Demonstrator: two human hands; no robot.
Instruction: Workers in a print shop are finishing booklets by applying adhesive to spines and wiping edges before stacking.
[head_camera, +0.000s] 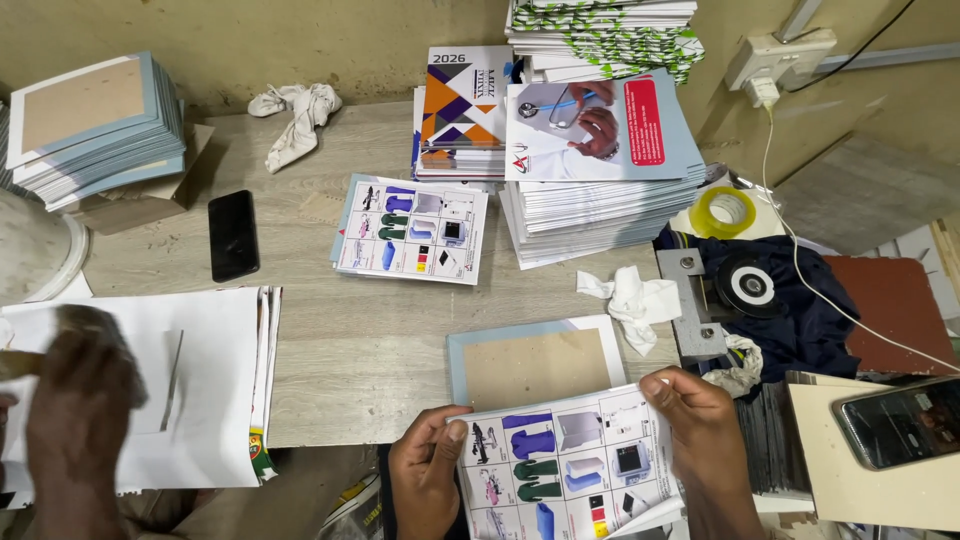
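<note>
**Ana:** In the head view, what are the hands doing?

**Ben:** The left hand (428, 470) and the right hand (700, 420) hold a printed sheet (570, 470) with little pictures, low and close to the body. Each grip pinches one side of it, thumb on top.

**Ana:** What is near it?

**Ben:** A grey board (535, 365) lies on the counter (350, 340) just past the sheet. Another picture sheet (412, 230) lies farther off, by a black phone (233, 235).

**Ana:** How to hold it well?

**Ben:** I think keep it flat, pinch gently, and line the edges straight. Another person's hand (80, 400) works at the left.
</note>
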